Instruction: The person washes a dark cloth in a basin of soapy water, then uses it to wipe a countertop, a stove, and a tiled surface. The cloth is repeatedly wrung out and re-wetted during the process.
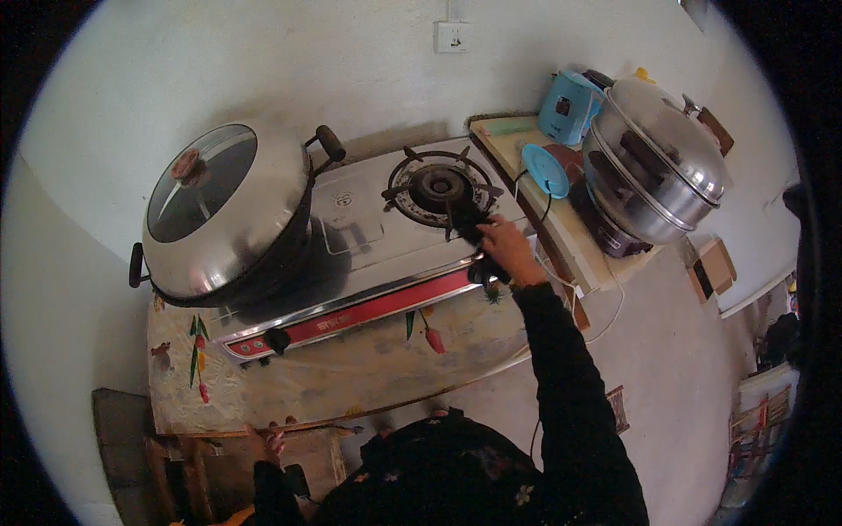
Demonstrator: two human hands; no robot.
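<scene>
My right hand [510,250] grips a dark, bunched piece that looks like a cloth or scrubber [468,220]. It presses this onto the front right edge of the bare burner [442,187] of a two-burner gas stove [368,243]. Over the stove's left side stands a large wok-like pot with a domed metal lid [263,177], hiding whatever burner lies beneath. My left hand [265,446] is low at the front edge of the table [368,368], small and partly blurred. Whether its fingers close on anything is unclear.
To the right, a side table [566,243] holds a stacked metal steamer [651,164], a blue container [569,108] and a blue round base with a cord [544,171]. A white cable [621,309] hangs beside it. An opened cardboard box [714,269] sits farther right.
</scene>
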